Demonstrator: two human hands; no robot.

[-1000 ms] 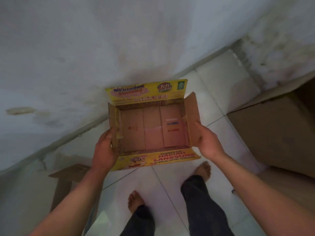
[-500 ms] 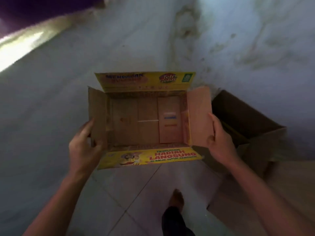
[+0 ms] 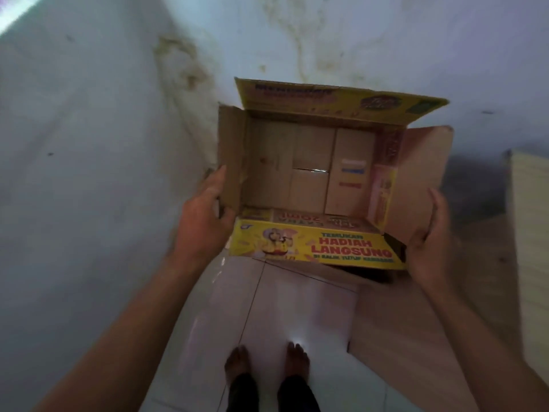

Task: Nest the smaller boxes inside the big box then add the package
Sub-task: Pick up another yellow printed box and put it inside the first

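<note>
A small cardboard box point(image 3: 309, 171) with yellow printed flaps is held up in front of me, open side toward me and empty inside. My left hand point(image 3: 205, 218) grips its left wall and flap. My right hand point(image 3: 427, 239) holds its right brown flap from outside. A bigger brown box point(image 3: 395, 319) lies below and to the right on the floor; only a flap or side of it shows, the rest hidden behind the small box. No package is in view.
A stained white wall point(image 3: 118, 114) fills the left and top. White floor tiles point(image 3: 267, 322) lie below, with my two bare feet point(image 3: 267, 361) on them. A pale panel point(image 3: 528, 218) stands at the right edge.
The view has swung right and down; the small box now sits higher right in the frame, over the brown box. Both hands keep their hold on its sides.
</note>
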